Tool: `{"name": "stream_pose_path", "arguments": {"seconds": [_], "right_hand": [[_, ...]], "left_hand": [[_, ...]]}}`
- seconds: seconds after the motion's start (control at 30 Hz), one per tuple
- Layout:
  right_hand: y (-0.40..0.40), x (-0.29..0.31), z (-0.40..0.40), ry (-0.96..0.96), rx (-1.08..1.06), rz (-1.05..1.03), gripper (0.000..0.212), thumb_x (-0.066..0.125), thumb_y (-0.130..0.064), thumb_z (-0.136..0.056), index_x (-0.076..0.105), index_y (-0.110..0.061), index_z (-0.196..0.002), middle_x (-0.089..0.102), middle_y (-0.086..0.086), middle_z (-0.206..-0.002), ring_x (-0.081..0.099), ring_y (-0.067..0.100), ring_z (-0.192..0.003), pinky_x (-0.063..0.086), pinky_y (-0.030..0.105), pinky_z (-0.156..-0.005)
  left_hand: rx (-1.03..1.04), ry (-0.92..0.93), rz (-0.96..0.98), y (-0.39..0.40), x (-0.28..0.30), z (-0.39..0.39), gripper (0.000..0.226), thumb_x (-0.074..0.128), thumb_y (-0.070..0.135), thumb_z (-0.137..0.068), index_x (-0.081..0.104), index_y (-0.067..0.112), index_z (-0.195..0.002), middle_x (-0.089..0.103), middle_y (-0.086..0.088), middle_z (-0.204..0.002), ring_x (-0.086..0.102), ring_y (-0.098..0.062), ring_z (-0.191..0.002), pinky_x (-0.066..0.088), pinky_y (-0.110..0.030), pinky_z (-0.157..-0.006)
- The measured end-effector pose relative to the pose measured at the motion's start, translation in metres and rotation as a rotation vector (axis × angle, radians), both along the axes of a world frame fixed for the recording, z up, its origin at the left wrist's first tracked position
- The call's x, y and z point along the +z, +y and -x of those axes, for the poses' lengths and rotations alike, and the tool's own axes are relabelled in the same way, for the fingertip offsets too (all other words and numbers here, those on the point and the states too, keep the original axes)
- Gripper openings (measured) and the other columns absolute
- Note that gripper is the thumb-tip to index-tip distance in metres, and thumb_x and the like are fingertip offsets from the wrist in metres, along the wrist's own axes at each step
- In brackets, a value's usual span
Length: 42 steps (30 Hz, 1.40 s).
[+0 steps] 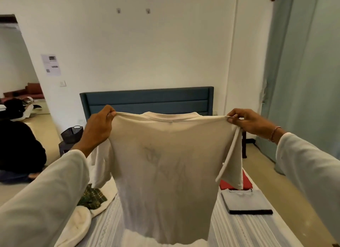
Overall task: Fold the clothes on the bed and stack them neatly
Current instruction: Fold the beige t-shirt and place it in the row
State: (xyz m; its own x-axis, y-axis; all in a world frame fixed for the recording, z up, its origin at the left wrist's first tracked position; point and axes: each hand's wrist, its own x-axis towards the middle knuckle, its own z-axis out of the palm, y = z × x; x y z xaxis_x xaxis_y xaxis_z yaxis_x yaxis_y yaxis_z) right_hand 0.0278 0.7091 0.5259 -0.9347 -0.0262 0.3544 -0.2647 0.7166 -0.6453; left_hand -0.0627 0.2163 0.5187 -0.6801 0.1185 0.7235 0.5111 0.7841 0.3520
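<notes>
We hold the shirt (pixel 165 173) up, both hands (pixel 97 128) (pixel 250 122) pinching its shoulders; next, lay it flat on the bed (pixel 239 232).

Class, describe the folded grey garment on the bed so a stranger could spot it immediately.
Start at the bed with the striped cover and blue headboard. Look to its right side, beyond the cream T-shirt held up by both hands. There lies the folded grey garment, a flat rectangle on something dark, just in front of a red item; unlike the crumpled plaid cloth on the left, it is neatly squared.
</notes>
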Motion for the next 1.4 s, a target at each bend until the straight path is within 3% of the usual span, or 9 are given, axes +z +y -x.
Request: {"name": "stream_pose_path", "arguments": {"seconds": [0.4,0.5,0.6,0.73,0.97,1.1,1.23,1.3,1.4], "right_hand": [[0.021,-0.038,-0.122,0.156,-0.086,0.101,0.027,0.067,-0.021,-0.094,0.074,-0.01,-0.118,0.072,0.009,-0.112,0.064,0.028,-0.106,0.054,0.037,-0.093],[0.024,-0.032,-0.144,0.139,-0.089,0.128,0.023,0.067,-0.02,-0.094,0.075,-0.011,-0.114,0.072,0.007,-0.104,0.064,0.022,-0.095,0.052,0.023,-0.079],[0.028,-0.022,-0.154,0.117,-0.104,0.187,0.015,0.069,-0.021,-0.093,0.075,-0.016,-0.106,0.071,0.006,-0.087,0.063,0.014,-0.066,0.051,0.014,-0.054],[0.029,-0.026,-0.149,0.036,-0.114,0.272,0.017,0.069,-0.019,-0.091,0.072,-0.012,-0.107,0.074,0.01,-0.087,0.073,0.013,-0.063,0.057,0.018,-0.056],[0.033,-0.079,-0.075,-0.057,-0.205,0.316,0.009,0.071,-0.015,-0.09,0.074,-0.017,-0.098,0.076,0.015,-0.087,0.075,0.029,-0.078,0.064,0.03,-0.069],[0.037,-0.152,0.009,-0.129,-0.257,0.281,0.008,0.072,-0.016,-0.09,0.074,-0.018,-0.097,0.076,0.011,-0.084,0.076,0.027,-0.077,0.062,0.041,-0.08],[0.042,-0.243,0.095,-0.197,-0.339,0.27,0.007,0.072,-0.014,-0.092,0.076,-0.013,-0.098,0.075,0.006,-0.076,0.075,0.022,-0.071,0.063,0.027,-0.069],[0.043,-0.283,0.128,-0.193,-0.367,0.218,0.007,0.073,-0.018,-0.092,0.076,-0.025,-0.093,0.075,-0.002,-0.074,0.074,0.018,-0.069,0.061,0.024,-0.069],[0.049,-0.358,0.186,-0.199,-0.418,0.112,0.007,0.075,-0.021,-0.091,0.079,-0.025,-0.095,0.074,-0.002,-0.078,0.072,0.021,-0.076,0.06,0.035,-0.075]], "left_hand": [[0.133,0.3,0.21,-0.001,-0.039,-0.128,0.02,0.043,0.022,-0.105,0.054,0.005,-0.105,0.06,-0.017,-0.058,0.056,-0.037,-0.045,0.045,-0.041,-0.048],[0.12,0.337,0.224,-0.002,-0.039,-0.146,0.02,0.043,0.021,-0.104,0.055,0.004,-0.106,0.059,-0.018,-0.056,0.054,-0.036,-0.042,0.043,-0.038,-0.046],[0.111,0.36,0.25,-0.002,-0.037,-0.152,0.018,0.047,0.018,-0.104,0.056,0.003,-0.107,0.059,-0.018,-0.056,0.055,-0.037,-0.042,0.04,-0.035,-0.048],[0.081,0.348,0.307,-0.001,-0.044,-0.143,0.017,0.046,0.021,-0.107,0.054,0.006,-0.107,0.062,-0.019,-0.06,0.058,-0.038,-0.046,0.045,-0.04,-0.049],[0.08,0.163,0.435,0.007,-0.093,-0.07,0.014,0.053,0.022,-0.102,0.057,0.009,-0.107,0.065,-0.018,-0.063,0.059,-0.039,-0.047,0.035,-0.032,-0.051],[0.059,-0.08,0.531,0.013,-0.159,0.013,0.022,0.041,0.034,-0.106,0.051,0.016,-0.113,0.068,-0.014,-0.075,0.059,-0.034,-0.056,0.039,-0.035,-0.055],[0.026,-0.219,0.565,0.029,-0.24,0.098,0.022,0.041,0.036,-0.106,0.05,0.016,-0.11,0.066,-0.012,-0.075,0.062,-0.037,-0.062,0.041,-0.038,-0.055],[0.028,-0.289,0.571,0.037,-0.28,0.138,0.023,0.04,0.038,-0.107,0.05,0.017,-0.11,0.067,-0.012,-0.076,0.063,-0.038,-0.064,0.039,-0.037,-0.055],[0.009,-0.424,0.591,0.052,-0.352,0.203,0.024,0.034,0.04,-0.108,0.045,0.019,-0.11,0.067,-0.009,-0.082,0.062,-0.036,-0.069,0.045,-0.04,-0.06]]}}
